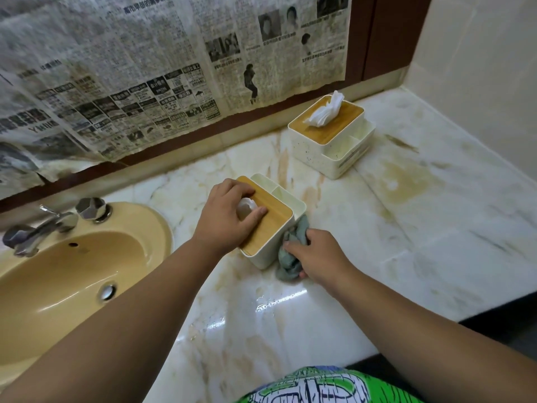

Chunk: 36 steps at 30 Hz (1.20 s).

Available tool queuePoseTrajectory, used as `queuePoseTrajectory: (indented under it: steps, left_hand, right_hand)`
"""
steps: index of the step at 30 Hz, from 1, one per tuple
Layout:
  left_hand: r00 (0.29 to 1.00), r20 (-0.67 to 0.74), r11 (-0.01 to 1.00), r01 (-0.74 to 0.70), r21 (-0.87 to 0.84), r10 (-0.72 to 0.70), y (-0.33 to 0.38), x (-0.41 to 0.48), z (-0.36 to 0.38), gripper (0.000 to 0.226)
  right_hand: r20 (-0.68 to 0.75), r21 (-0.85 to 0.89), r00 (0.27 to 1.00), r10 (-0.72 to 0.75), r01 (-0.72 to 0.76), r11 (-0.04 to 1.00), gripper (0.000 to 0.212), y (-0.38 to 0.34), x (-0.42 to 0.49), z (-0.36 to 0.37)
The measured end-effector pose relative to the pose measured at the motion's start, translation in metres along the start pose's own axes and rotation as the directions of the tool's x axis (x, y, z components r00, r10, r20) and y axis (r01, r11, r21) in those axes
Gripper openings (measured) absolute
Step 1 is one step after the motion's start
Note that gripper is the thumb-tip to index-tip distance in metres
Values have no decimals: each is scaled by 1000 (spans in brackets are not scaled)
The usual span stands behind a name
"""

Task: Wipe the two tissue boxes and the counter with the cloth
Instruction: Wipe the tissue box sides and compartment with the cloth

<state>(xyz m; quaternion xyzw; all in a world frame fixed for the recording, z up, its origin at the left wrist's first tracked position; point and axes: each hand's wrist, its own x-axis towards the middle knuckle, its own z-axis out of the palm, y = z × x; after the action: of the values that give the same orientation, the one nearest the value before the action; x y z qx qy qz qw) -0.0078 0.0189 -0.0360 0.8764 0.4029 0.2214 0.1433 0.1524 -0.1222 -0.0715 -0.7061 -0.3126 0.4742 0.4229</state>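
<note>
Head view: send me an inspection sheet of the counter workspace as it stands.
Surface: marble counter, yellow-brown stains across it, wet sheen near the front edge.
Job's things: near tissue box beside the sink; far tissue box by the back wall, tissue sticking up; grey-green cloth bunched against the near box's right side.
Clutter: nothing seen.
Grips: left grip holds the near box by its wooden lid; right grip clutches the cloth.
Cables: nothing seen.
Surroundings: beige sink with chrome tap at left; newspaper hung across the wall behind.
</note>
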Motion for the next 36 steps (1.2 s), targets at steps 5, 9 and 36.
queuePoseTrajectory:
  steps: [5,9,36]
  left_hand:
    - [1000,-3,1000,-4,8,4,1,0,-1,41]
    - [1000,-13,1000,-3,-1,3,0,-1,1,42]
    - [1000,-9,1000,21,6,-21,1,1,2,48]
  right_hand:
    - [-40,-29,991,-127,126,992,13,-19,5,-24]
    - [96,4,994,-57,57,998,26,-23,11,-26]
    - [297,-284,945,-134,221,933,38,-19,-3,-13]
